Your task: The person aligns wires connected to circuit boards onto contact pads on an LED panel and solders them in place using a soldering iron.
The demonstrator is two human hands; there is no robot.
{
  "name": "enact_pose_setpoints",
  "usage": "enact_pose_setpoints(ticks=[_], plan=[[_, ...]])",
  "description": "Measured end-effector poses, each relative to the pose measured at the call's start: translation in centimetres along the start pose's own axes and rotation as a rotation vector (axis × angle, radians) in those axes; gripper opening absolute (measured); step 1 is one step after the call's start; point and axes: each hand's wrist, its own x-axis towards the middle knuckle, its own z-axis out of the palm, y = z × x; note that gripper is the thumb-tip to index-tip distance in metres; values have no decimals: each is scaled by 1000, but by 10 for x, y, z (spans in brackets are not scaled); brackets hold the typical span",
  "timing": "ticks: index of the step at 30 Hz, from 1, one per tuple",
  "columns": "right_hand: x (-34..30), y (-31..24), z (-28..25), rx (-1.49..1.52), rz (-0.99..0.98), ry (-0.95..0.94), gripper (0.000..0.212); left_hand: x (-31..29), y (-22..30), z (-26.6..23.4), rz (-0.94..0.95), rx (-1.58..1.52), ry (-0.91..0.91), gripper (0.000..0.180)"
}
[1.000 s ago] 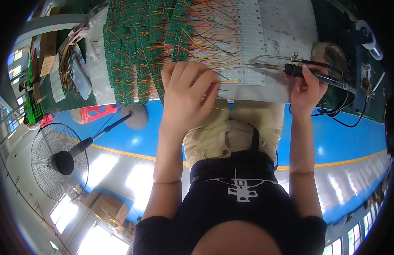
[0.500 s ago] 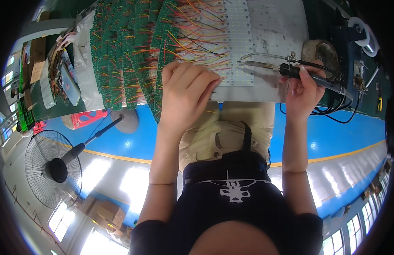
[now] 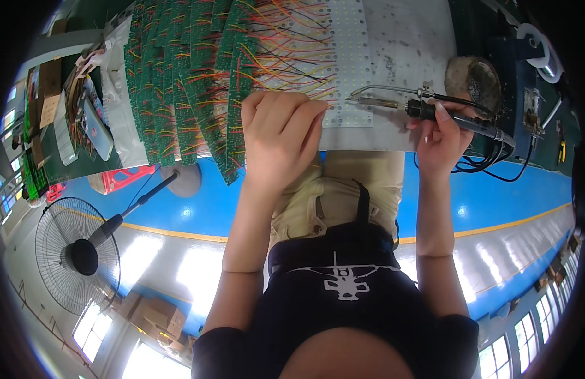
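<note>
My left hand is closed in a pinch at the near left corner of a white LED panel. A thin wire seems to be between its fingertips, though the fingers mostly hide it. Red, yellow and black wires run onto the panel from overlapping strips of green circuit board, and the nearest strip passes beside my left hand. A soldering iron with a curved metal feed tube is gripped in my right hand. Its tip points left above the panel, a short way from my left fingertips.
A round, worn pot stands behind my right hand, with a solder spool farther right. Black cables hang near the table's front edge. Plastic wrap and a phone-like slab lie left. A standing fan is at lower left.
The soldering iron has come slightly left and nearer to me, toward my left fingertips. My left hand has shifted a little farther from me along the wires. The whole view has drifted slightly.
</note>
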Motion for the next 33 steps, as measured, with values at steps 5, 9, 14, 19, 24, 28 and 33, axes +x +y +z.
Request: enact_pose_setpoints(ticks=[5, 9, 14, 19, 24, 28, 33], plan=[[0, 3, 0, -15, -24, 2, 8, -1, 2, 1, 1, 45, -30, 16], [0, 4, -4, -27, -8, 15, 8, -3, 2, 0, -1, 59, -26, 16], [0, 7, -11, -68, 6, -44, 10, -3, 4, -2, -17, 76, -28, 16], [0, 7, -10, -69, -4, -60, 10, -2, 5, -1, -5, 109, 21, 15], [1, 6, -10, -72, -12, -79, 9, -3, 6, -4, -21, 119, 4, 14], [1, 7, -10, -47, -35, -96, 8, -6, 3, -3, 7, 127, 30, 14], [1, 7, -9, -46, -40, -94, 7, -5, 5, -7, 27, 105, 34, 13]])
